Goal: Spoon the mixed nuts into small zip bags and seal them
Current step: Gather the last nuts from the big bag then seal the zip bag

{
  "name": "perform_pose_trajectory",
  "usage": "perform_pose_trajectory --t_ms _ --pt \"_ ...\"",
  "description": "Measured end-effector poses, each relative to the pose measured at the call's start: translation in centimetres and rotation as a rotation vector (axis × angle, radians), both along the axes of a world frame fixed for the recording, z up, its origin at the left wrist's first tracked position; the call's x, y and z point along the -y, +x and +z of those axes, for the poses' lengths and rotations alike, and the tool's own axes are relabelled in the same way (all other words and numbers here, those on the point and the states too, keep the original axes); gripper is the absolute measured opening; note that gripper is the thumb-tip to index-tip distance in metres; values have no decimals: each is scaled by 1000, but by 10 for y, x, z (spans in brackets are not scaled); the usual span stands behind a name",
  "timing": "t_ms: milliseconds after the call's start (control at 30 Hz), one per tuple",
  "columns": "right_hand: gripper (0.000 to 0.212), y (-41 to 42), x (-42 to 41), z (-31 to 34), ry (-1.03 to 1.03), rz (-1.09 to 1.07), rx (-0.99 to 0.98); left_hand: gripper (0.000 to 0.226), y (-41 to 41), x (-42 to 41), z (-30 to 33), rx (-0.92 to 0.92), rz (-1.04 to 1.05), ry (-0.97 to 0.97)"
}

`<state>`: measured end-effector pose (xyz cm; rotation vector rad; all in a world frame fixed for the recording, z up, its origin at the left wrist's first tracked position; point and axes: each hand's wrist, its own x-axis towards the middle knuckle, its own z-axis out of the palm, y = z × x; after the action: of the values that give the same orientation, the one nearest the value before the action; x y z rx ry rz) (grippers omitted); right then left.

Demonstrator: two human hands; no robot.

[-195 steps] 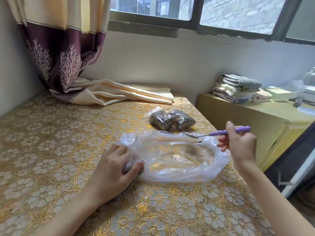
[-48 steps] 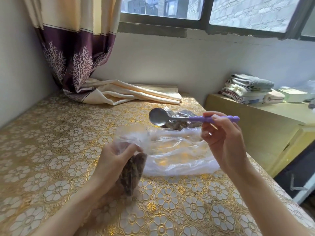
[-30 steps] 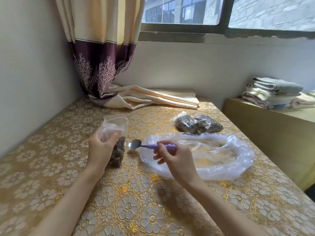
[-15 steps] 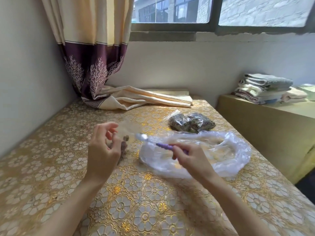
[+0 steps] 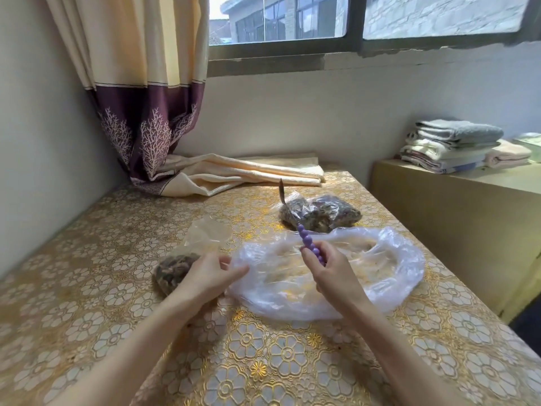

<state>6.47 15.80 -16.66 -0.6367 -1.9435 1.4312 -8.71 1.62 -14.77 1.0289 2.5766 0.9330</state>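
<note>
A small zip bag partly filled with dark mixed nuts lies on the gold floral tablecloth, its open clear top pointing away from me. My left hand rests beside and partly over it, fingers relaxed and reaching toward the big clear plastic bag, which looks nearly empty. My right hand grips the beaded purple handle of a spoon above the big bag. The spoon's bowl points up and away. Two filled nut bags lie behind the big bag.
A cream and maroon curtain hangs at the back left, its end piled on the table. A low yellow cabinet with folded towels stands to the right. The wall closes the left side.
The small bag has gone from held up in my left hand to lying on the table, my left hand now loose beside it. My right hand swung the spoon from pointing left to pointing away.
</note>
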Motion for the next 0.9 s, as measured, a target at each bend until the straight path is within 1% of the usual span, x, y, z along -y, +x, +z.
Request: perform_pose_trajectory --t_ms 100,167,200,267,300,367,433,567,633,700,767,833,867,900 --pt "21 0 3 1 10 6 -54 16 5 -11 11 106 -24 90" --pt "21 3 4 4 -32 33 -94 23 8 -17 25 136 -31 144" --pt "19 3 4 7 -77 58 -129 28 8 -19 33 89 -32 160" --pt "18 -2 5 12 -196 113 -203 29 7 -22 49 -125 -42 155" --pt "19 -4 6 13 -254 133 -235 28 8 -22 54 -202 -51 161" --pt "20 -8 4 19 -290 133 -286 27 8 -26 67 -295 -80 156" --pt "20 -17 6 21 -279 128 -257 28 5 -26 72 -340 -69 133" --pt "20 -38 17 20 -417 319 -161 24 5 -31 72 -329 -18 193" --pt "21 -49 27 16 -453 388 -131 23 7 -35 70 -320 -10 221" --pt "19 -56 31 16 -410 329 -183 20 6 -36 70 -327 16 231" --pt "20 -59 28 16 -447 246 -312 19 3 -35 70 -286 36 250" --pt "21 -59 27 17 -574 289 -387 12 4 -34 70 -172 -7 319" --pt "21 -58 29 17 -634 335 -374 6 8 -35 68 -122 -47 355" --pt "22 -57 31 16 -662 361 -328 5 11 -36 67 -111 -75 384"
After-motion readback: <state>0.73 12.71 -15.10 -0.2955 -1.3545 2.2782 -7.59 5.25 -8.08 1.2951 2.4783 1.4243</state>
